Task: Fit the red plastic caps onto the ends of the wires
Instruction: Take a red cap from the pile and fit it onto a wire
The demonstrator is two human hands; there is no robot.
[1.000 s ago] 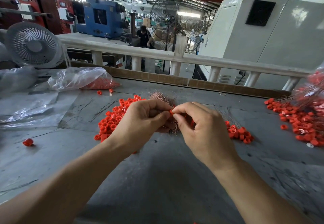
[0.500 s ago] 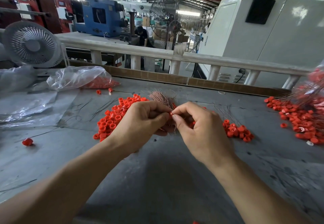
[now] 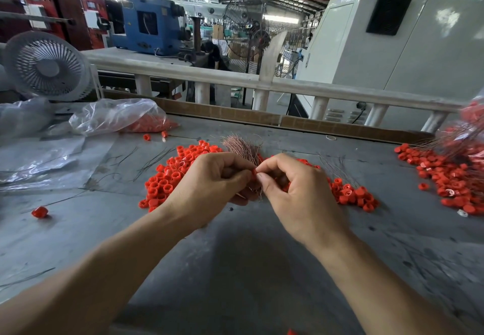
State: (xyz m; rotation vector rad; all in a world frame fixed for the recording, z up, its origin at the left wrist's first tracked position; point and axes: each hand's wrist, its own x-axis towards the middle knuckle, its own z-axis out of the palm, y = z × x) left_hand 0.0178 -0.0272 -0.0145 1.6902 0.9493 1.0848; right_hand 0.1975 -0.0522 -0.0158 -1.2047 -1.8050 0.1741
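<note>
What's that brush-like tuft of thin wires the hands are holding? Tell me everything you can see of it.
The wire bundle is a tuft of fine, pinkish-copper strands, fanned at the top like a brush. It stands roughly upright above the grey table, gripped by the left hand. The right hand pinches a small red cap against it. Its lower part is hidden.

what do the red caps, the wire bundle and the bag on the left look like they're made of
Red caps: moulded plastic by the look, one even red with a dull sheen, small hollow rings.
Wire bundle: thin metal strands, probably copper or copper-coated, going by the pinkish-brown glint; too fine to be sure.
Bag: clear thin plastic film, crinkled and glossy, with red caps showing through.
Table: grey, matt and scuffed; material unclear.
</note>
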